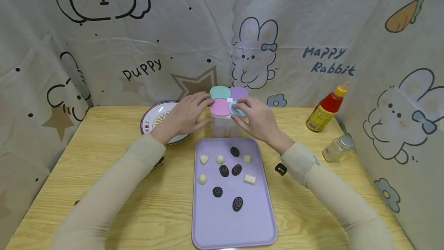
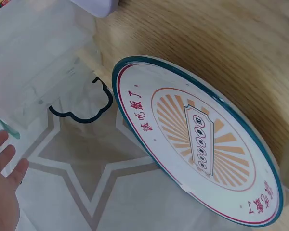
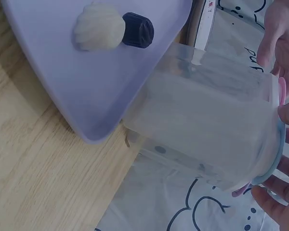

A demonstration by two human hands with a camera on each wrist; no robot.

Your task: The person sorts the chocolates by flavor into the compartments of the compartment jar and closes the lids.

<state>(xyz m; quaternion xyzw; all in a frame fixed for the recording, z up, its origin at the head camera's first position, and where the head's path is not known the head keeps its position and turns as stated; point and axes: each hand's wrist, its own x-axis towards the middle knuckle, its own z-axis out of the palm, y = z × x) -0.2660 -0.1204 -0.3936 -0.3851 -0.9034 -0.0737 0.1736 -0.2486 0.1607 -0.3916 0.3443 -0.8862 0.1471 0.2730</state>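
A clear storage container stands upright behind the tray. Its top has four flaps: a green flap, a purple flap, a pink flap and a blue flap. At the container's left side, my left hand touches the top's edge with fairly straight fingers. My right hand has bent fingers and thumb on the blue flap; in the right wrist view its thumb and fingers hold the rim of this blue flap. Part of the blue flap is hidden by the fingers.
Dark chocolates and white chocolates lie on a lilac tray. A round plate rests at the left. To the right stand a red sauce bottle and a small jar, with a small black object nearby.
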